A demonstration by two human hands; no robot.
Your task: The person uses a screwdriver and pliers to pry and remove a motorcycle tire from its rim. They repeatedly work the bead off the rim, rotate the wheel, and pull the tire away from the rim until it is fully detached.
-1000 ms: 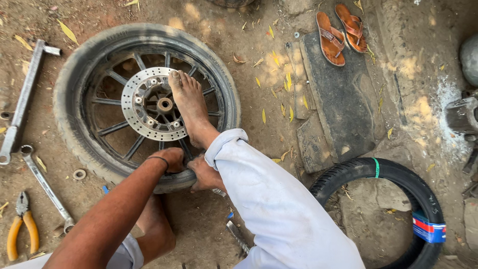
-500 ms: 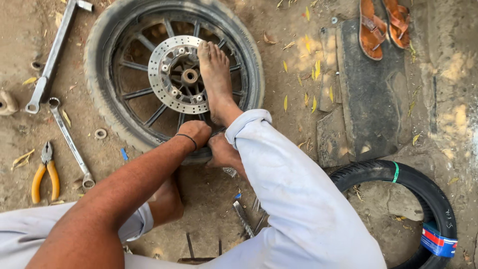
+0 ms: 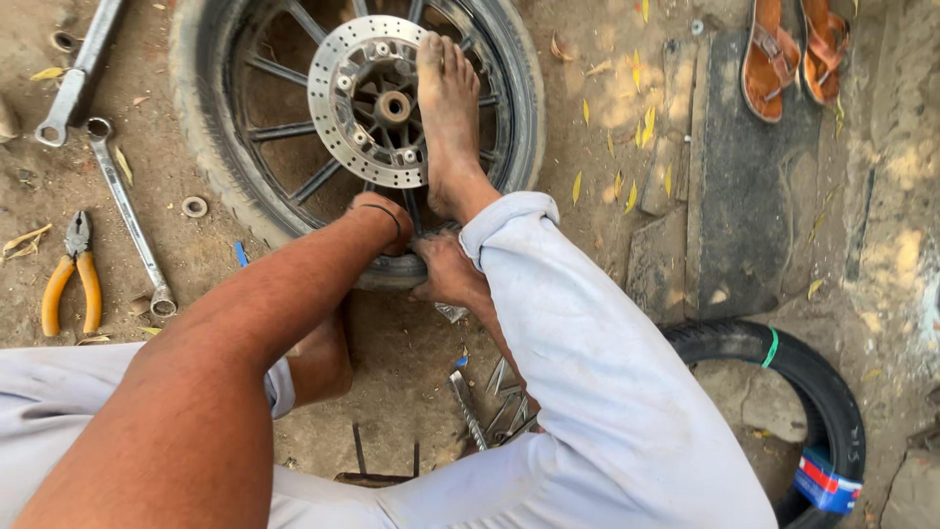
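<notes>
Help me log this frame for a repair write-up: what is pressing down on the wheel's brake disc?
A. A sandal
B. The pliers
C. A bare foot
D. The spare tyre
C: a bare foot rests across the brake disc of the wheel, while both hands grip the tyre's near edge; the pliers lie on the ground to the side.

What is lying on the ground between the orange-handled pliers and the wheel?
In the head view, a long spanner and a small metal ring lie on the dirt between the pliers and the wheel.
</notes>
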